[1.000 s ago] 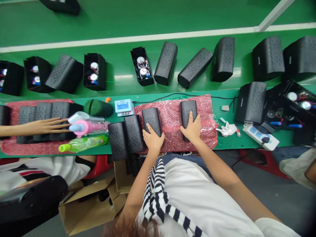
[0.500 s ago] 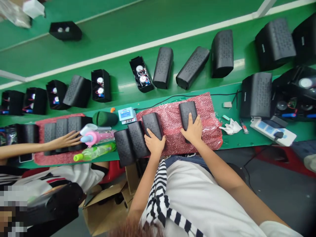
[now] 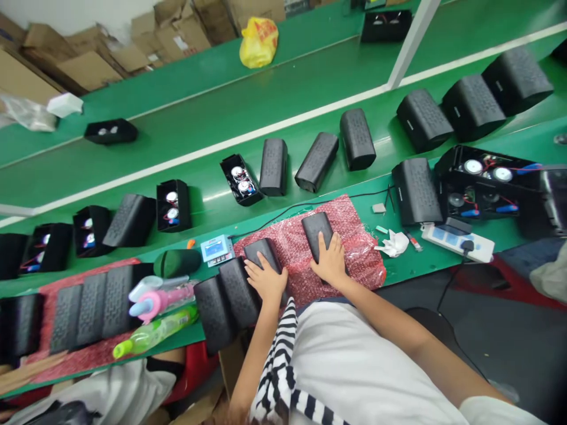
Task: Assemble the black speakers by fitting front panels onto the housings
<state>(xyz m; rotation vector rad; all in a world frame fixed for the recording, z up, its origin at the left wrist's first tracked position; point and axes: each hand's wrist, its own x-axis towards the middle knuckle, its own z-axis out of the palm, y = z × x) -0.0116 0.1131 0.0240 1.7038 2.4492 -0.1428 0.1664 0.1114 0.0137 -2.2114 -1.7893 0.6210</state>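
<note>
My left hand (image 3: 267, 280) lies flat with spread fingers on a black plastic casing (image 3: 257, 248). Two more dark casings (image 3: 215, 310) stand in a row to its left. My right hand (image 3: 330, 260) rests, fingers stretched out, on top of another black casing (image 3: 315, 223), which has a patterned surface. That casing sits on a red bubble-wrap mat (image 3: 292, 236); its near end is hidden by my hand and wrist.
A blue-screened device (image 3: 217, 249), green bottle (image 3: 155, 333) and pink bottle (image 3: 162, 302) are left. Crumpled tissue (image 3: 394, 243) and a power strip (image 3: 458, 242) lie right. Casings, some opened with wiring (image 3: 241, 180), line the green bench behind. A co-worker's arm (image 3: 31, 373) is lower left.
The camera view has tilted up, showing cardboard boxes and a yellow bag at the back. My left hand has slid a little farther up its casing. The co-worker's arm has drawn back left.
</note>
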